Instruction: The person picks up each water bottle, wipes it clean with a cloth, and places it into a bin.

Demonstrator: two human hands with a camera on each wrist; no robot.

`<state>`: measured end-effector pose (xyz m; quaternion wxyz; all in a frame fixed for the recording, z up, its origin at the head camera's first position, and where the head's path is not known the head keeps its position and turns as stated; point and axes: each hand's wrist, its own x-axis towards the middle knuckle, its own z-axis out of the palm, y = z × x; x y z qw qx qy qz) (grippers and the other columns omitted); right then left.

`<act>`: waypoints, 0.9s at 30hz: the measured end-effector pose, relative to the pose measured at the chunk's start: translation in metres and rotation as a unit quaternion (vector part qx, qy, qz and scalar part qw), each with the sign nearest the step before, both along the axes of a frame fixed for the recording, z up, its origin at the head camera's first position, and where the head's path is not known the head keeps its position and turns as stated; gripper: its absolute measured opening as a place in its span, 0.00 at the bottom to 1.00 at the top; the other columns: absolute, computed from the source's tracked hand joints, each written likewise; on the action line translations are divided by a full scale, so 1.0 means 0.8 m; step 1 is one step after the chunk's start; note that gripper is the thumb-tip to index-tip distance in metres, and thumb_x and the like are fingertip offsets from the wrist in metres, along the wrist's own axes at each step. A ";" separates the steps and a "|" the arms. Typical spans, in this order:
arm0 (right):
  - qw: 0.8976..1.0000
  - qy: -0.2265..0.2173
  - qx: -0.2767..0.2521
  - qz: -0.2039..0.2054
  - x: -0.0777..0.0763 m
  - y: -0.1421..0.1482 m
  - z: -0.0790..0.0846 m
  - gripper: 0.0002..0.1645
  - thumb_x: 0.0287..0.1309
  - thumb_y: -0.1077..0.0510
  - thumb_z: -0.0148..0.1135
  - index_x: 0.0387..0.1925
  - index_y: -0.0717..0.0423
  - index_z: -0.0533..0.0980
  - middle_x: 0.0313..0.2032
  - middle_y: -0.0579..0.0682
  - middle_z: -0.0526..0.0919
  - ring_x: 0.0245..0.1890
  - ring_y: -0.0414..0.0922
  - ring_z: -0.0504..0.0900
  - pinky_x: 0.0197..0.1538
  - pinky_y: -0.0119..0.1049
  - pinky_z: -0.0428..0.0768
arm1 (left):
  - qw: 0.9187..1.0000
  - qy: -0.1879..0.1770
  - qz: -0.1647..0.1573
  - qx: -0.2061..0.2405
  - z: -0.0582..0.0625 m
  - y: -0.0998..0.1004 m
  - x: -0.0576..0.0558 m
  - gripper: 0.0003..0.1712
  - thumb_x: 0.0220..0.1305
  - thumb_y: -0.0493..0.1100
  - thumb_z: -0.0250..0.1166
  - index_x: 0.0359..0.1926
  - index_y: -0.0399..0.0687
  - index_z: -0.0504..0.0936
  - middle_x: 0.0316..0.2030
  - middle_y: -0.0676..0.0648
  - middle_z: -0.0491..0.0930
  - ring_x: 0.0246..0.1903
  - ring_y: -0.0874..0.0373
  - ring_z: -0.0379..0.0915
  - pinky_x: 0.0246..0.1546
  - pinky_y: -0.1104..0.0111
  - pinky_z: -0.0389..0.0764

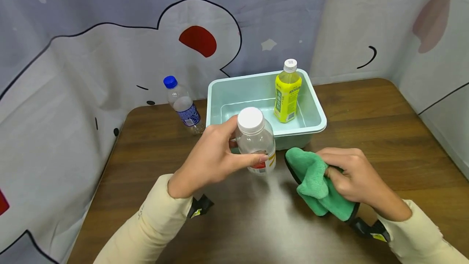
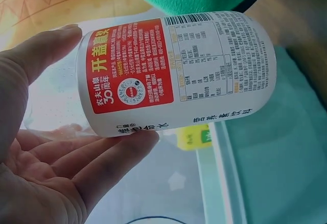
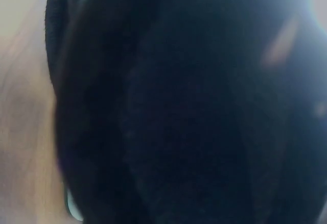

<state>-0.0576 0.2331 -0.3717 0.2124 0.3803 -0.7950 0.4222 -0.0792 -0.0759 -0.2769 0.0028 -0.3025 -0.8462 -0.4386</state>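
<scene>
My left hand [image 1: 214, 156] grips a clear plastic bottle [image 1: 256, 141] with a white cap, thumb on the near side and fingers behind it. The left wrist view shows the bottle's red and white label [image 2: 179, 75] close up, with the thumb and fingers on opposite sides. Bunched in my right hand [image 1: 353, 174] is a green cloth [image 1: 311, 178] with a dark edge, just right of the bottle. Dark, blurred material [image 3: 179, 106] fills most of the right wrist view and hides the right fingers there.
A pale green plastic basin [image 1: 242, 80] sits behind the hands, with a yellow-labelled bottle [image 1: 288, 95] upright inside. Left of the basin stands a blue-capped bottle [image 1: 185, 105]. The wooden table [image 1: 146, 166] meets a printed curtain [image 1: 110, 60] at the back.
</scene>
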 end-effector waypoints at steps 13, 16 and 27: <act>0.999 0.029 -0.032 0.017 -0.001 0.001 0.002 0.31 0.38 0.87 0.52 0.35 0.58 0.87 0.32 0.50 0.89 0.37 0.30 0.84 0.45 0.19 0.82 | 1.000 0.026 -0.011 0.010 0.023 0.002 -0.026 0.35 0.53 0.42 0.83 0.59 0.40 0.77 0.50 0.45 0.88 0.45 0.57 0.89 0.48 0.69 0.89; 0.999 0.032 -0.032 0.022 -0.001 0.001 0.004 0.31 0.40 0.86 0.51 0.36 0.58 0.88 0.32 0.49 0.89 0.37 0.30 0.84 0.45 0.19 0.82 | 0.999 0.032 -0.015 0.010 0.026 0.003 -0.032 0.36 0.53 0.43 0.83 0.60 0.41 0.77 0.51 0.46 0.88 0.45 0.58 0.89 0.49 0.67 0.89; 0.997 0.041 -0.047 0.048 0.000 0.002 0.005 0.30 0.41 0.85 0.49 0.38 0.60 0.87 0.32 0.49 0.88 0.36 0.31 0.82 0.41 0.21 0.81 | 1.000 0.028 -0.013 -0.002 0.039 0.006 -0.051 0.39 0.52 0.44 0.84 0.63 0.42 0.77 0.53 0.47 0.88 0.46 0.57 0.90 0.47 0.66 0.90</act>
